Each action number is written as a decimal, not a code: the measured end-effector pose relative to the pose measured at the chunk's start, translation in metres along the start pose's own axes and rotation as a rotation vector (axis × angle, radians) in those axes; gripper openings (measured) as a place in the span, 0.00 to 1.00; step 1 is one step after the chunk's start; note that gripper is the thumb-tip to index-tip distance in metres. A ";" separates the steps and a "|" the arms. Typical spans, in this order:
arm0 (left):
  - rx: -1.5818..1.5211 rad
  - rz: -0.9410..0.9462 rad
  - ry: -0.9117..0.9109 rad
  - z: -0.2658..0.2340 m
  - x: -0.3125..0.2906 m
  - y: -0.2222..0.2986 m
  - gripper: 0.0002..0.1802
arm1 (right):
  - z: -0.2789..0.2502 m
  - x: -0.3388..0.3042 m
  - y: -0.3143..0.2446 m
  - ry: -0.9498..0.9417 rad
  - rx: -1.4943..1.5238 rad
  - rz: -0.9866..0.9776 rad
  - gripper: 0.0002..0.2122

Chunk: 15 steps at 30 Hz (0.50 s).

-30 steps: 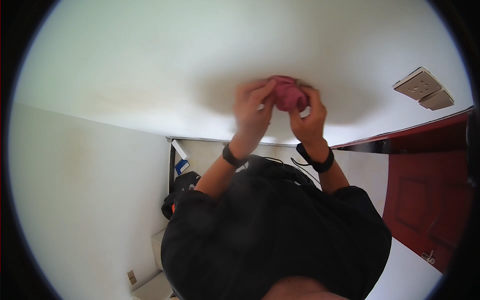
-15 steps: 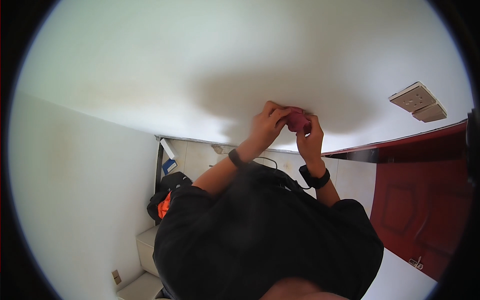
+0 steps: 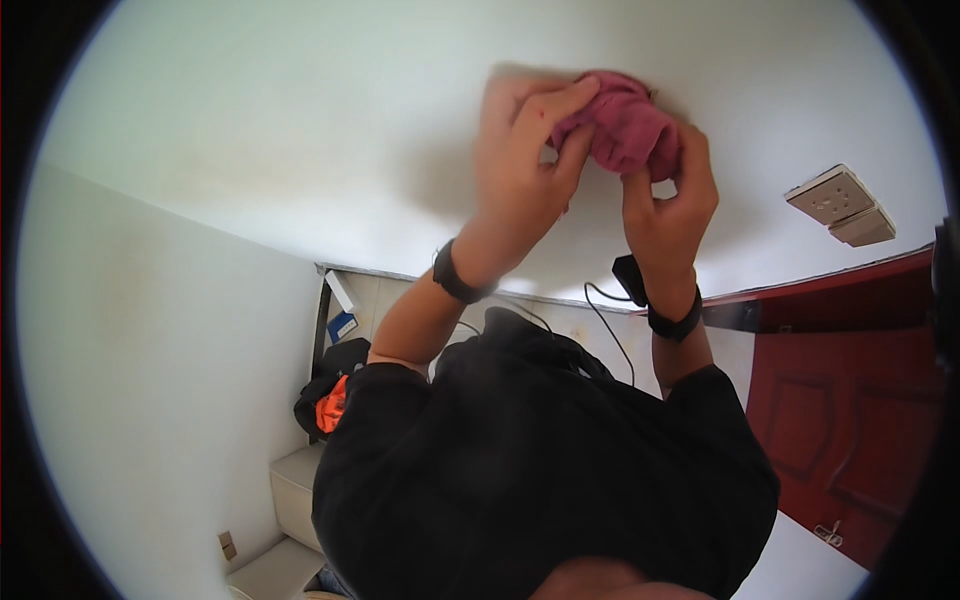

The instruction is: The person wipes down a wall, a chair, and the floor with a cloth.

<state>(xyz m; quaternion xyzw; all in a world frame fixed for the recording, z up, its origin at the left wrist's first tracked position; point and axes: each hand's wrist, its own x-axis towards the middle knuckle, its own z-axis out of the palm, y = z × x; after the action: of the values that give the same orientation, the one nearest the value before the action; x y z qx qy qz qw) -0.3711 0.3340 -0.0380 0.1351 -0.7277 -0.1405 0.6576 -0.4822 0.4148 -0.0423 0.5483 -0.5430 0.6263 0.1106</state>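
A crumpled dark pink cloth (image 3: 625, 125) is held up between my two hands in front of the white wall (image 3: 330, 120). My left hand (image 3: 525, 150) pinches its left side with thumb and fingers; the back of that hand is slightly blurred. On the other side, my right hand (image 3: 670, 205) grips the cloth's lower right part between thumb and fingers. A small bit of something shows at the cloth's upper right edge, too small to name. Each wrist carries a black band, and a cable runs from the right one.
A beige wall socket (image 3: 838, 203) sits to the right of my hands. Farther right is a red panelled door (image 3: 810, 410) with a metal latch. At left on the floor lie a black and orange bundle (image 3: 330, 405) and a small blue box (image 3: 342, 327), near beige drawers (image 3: 300, 495).
Both hands have risen with the cloth, up and slightly right, and look larger. More of the cloth shows now, and the arms are stretched further up.
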 end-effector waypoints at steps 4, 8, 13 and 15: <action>-0.036 -0.026 -0.016 -0.004 -0.005 -0.005 0.20 | 0.003 -0.005 0.006 -0.002 -0.015 -0.003 0.15; 0.027 -0.090 -0.108 -0.009 -0.057 -0.023 0.19 | 0.013 -0.054 0.029 -0.063 -0.070 0.029 0.17; 0.172 -0.316 -0.335 -0.012 -0.143 -0.056 0.15 | 0.030 -0.131 0.075 -0.229 -0.163 0.192 0.15; 0.230 -0.380 -0.397 -0.015 -0.167 -0.063 0.14 | 0.036 -0.156 0.089 -0.262 -0.176 0.203 0.13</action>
<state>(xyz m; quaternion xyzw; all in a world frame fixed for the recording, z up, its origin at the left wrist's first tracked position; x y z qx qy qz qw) -0.3390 0.3387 -0.2142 0.3125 -0.8149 -0.2014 0.4446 -0.4689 0.4232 -0.2253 0.5558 -0.6581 0.5074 0.0227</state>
